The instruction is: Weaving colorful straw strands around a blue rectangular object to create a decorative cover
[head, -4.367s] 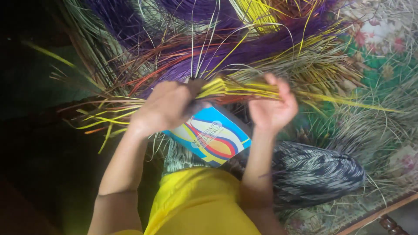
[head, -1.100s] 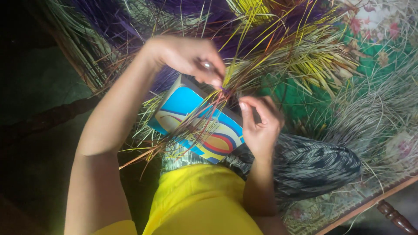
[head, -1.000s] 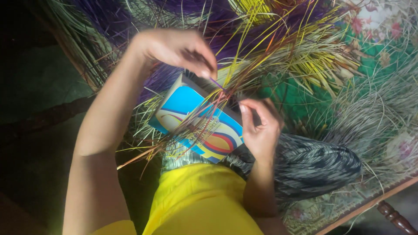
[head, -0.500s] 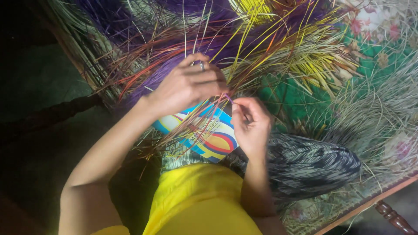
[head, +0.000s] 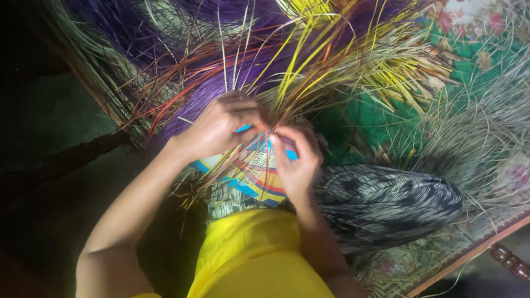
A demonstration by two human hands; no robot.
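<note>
I see a floral mat heaped with dyed straw strands, purple, yellow and red. A colourful book rests on my lap beneath a strip of woven strands, whose long axis runs from lower left up to the right, fanning out away from me. Both hands meet at its upper end. My left hand curls over the strands, fingers pressed together gripping them; my right hand pinches a strand between thumb and forefinger.

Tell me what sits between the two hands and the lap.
In the head view, a colourful book lies on the patterned lap cloth, under the left hand and right hand, crossed by gathered strands.
</note>
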